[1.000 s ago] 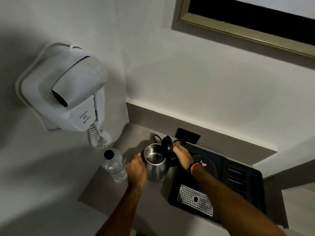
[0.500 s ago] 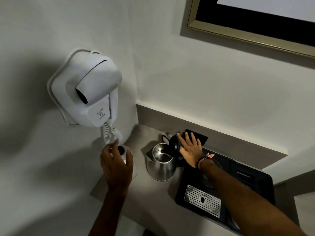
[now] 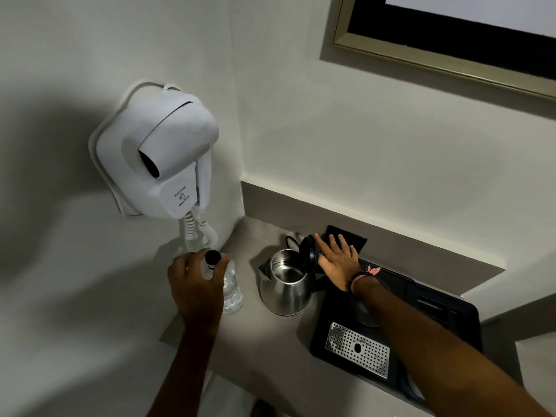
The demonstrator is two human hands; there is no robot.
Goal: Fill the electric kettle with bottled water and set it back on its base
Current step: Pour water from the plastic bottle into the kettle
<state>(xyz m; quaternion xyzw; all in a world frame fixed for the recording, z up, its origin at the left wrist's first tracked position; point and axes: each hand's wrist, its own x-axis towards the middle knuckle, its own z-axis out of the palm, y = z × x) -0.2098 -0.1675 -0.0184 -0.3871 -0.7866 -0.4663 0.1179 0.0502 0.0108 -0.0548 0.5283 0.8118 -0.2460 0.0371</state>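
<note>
A steel electric kettle (image 3: 284, 288) stands on the grey counter (image 3: 261, 335), off its base, with its black lid (image 3: 310, 256) tipped up and the inside showing. To its left stands a clear water bottle (image 3: 232, 288) with a black cap (image 3: 212, 257). My left hand (image 3: 195, 284) curls around the bottle's neck and shoulder just below the cap. My right hand (image 3: 338, 261) is flat with fingers spread, resting against the raised lid. The round kettle base (image 3: 368, 314) sits on the black tray (image 3: 445, 314), mostly hidden under my right forearm.
A white wall-hung hair dryer (image 3: 164, 164) with a coiled cord hangs just above the bottle. A perforated metal drip grate (image 3: 358, 349) lies in the tray's near part. A black wall socket (image 3: 350, 240) is behind my right hand. A framed picture (image 3: 451, 40) hangs above.
My left hand left the kettle's side, moved left and closed around the bottle's neck. My right hand let go of the lid's edge and spread flat against it.
</note>
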